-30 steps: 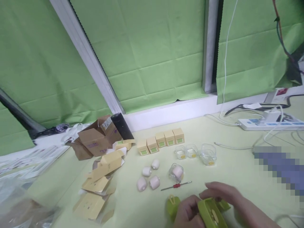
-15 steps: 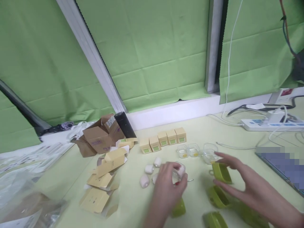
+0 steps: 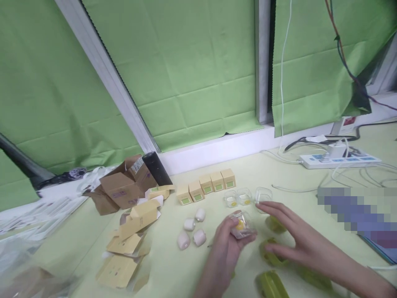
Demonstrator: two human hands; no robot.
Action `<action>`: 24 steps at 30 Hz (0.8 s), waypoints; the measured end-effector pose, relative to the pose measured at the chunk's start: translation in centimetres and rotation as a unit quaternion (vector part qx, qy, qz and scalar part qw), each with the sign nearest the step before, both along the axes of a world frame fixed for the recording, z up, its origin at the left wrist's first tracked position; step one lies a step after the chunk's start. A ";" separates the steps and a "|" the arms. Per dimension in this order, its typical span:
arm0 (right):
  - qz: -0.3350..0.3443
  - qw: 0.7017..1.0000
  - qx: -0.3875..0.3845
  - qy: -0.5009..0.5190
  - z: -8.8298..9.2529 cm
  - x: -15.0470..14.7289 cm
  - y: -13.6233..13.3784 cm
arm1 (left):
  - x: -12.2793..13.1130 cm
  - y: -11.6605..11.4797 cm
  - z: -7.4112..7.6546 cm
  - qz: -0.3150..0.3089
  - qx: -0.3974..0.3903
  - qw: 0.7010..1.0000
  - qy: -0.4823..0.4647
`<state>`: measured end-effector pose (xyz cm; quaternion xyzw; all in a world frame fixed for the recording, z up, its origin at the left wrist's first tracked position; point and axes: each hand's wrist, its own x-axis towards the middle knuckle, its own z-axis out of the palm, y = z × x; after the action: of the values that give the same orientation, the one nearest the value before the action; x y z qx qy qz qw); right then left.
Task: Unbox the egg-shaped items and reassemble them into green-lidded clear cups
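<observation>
My left hand [image 3: 226,242] is wrapped round a clear plastic cup [image 3: 245,227] with a yellow round sticker, its wider rim turned down. My right hand [image 3: 296,234] is open, fingers spread, hovering over the olive-green plastic cases [image 3: 272,284] on the right side of the table; it partly covers some of them. Just beyond its fingertips stands another clear cup [image 3: 263,193], with two more clear cups [image 3: 244,196] to the left. Several small white rounded pieces [image 3: 199,237] lie to the left of my left hand. A thin metal tip [image 3: 209,246] shows beside my left wrist.
Small tan boxes [image 3: 207,184] with green labels stand in a row at the back. Opened tan cartons [image 3: 119,265] and a brown cardboard box [image 3: 124,190] lie left, beside a black cylinder [image 3: 156,167]. A power strip [image 3: 341,159] with cables lies at the back right.
The green case has left my right hand, which is now open. My left hand has turned and shows the clear cup; one white piece lies uncovered beside the others. The view has shifted right.
</observation>
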<state>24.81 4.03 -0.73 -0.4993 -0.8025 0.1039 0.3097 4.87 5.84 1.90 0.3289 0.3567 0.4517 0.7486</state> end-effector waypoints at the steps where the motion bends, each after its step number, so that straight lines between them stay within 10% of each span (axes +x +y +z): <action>1: 0.029 0.999 -0.008 0.013 0.3 -0.5 -0.4 | 0.4 -0.5 0.1 -0.028 -0.025 0.998 -0.055; 9: -0.022 0.988 -0.012 0.151 1.0 -1.2 -1.4 | 1.1 -0.8 -0.6 -0.106 -0.115 0.964 -0.214; 17: -0.080 0.983 -0.075 0.147 -0.2 -0.7 -0.3 | 0.0 0.6 -1.0 0.046 0.028 0.996 0.073; 24: -0.028 0.997 -0.073 0.005 -0.7 -1.4 0.2 | -0.3 1.0 -1.0 0.027 0.101 0.973 0.208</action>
<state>23.37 4.22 -1.41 -0.5425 -0.7770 0.1554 0.2792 4.57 6.87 0.91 0.4798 0.4661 0.4269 0.6085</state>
